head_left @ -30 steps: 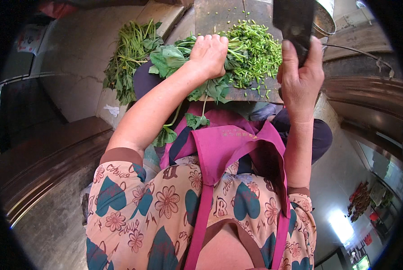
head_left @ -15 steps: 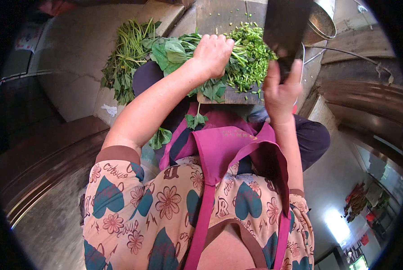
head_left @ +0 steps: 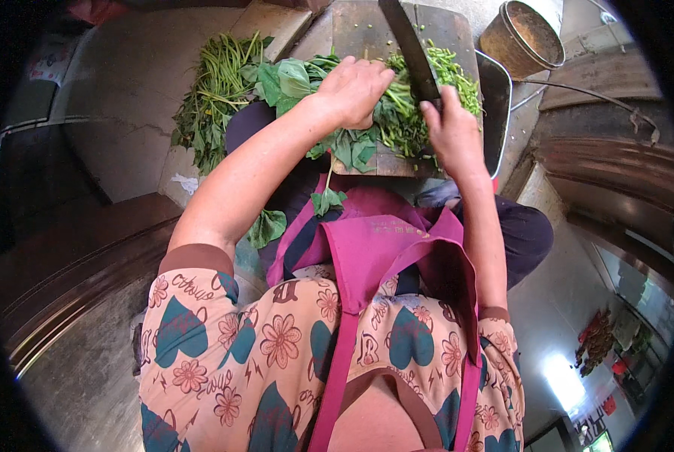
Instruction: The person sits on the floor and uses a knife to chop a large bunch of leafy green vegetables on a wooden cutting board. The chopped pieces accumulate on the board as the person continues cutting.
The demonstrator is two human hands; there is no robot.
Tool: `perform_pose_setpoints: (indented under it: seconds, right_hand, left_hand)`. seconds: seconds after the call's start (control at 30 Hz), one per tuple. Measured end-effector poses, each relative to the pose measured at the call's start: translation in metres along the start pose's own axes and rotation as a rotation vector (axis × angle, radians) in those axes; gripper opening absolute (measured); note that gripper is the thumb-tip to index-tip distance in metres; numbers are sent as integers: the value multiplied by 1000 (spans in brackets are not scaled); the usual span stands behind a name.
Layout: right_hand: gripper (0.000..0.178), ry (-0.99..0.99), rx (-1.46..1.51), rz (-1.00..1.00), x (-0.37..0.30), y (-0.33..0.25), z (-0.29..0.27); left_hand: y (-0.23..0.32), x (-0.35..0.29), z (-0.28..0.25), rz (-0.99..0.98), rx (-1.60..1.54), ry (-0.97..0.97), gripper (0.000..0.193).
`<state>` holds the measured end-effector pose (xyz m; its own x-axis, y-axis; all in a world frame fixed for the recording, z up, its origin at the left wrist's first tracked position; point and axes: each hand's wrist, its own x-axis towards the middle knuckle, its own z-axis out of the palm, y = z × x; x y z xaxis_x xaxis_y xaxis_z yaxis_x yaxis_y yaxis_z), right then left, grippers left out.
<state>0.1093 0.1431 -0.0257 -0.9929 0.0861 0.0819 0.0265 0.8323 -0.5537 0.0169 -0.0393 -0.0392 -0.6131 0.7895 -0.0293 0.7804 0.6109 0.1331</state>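
Observation:
My left hand (head_left: pixel 354 92) is closed over a bunch of leafy green stems (head_left: pixel 295 79) and presses it onto the wooden cutting board (head_left: pixel 356 26). In my right hand (head_left: pixel 455 135) is the handle of a dark, broad-bladed cleaver (head_left: pixel 411 45). Its blade stands edge-down at the cut end of the bunch, a little right of my left fingers. Chopped green stem pieces (head_left: pixel 457 83) lie heaped on the board to the right of the blade. Some leaves hang over the board's near edge.
A pile of uncut stems (head_left: pixel 209 113) lies left of the board. Under the board's right side shows a metal-rimmed basin (head_left: pixel 497 113). A dirty bucket (head_left: pixel 521 38) stands at the far right, with a thin hose (head_left: pixel 593 92) near it. My knees flank the board.
The cleaver has come down from its raised place and moved left to the bunch, its blade now seen nearly edge-on. My left hand has flattened slightly but stays in place.

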Motion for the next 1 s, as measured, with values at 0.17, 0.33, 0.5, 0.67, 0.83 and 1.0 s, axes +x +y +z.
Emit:
perform_pose_setpoints:
  seconds: [0.17,0.33,0.5,0.67,0.83,1.0]
  right_hand:
    - [21,279,194,-102,6,-25,-27]
    - [26,-79,24,19,27,14,9]
    - [26,222,192,-63,10,-25,-22]
    - [26,-49,69,5,23,2,19]
    - [24,164,162,-54,11,-29,-25]
    - [23,4,119,1,9,0,16]
  left_hand:
    - [-3,0,6,74,8,47,58]
    - [-1,0,3,39,-20,32,53]
    - [1,-1,11,24,-44,86,49]
    - [-2,-3,12,56,-68,129,49]
    - [1,0,10,8,-45,96,47]
    - [3,1,9,11,-35,93,48]
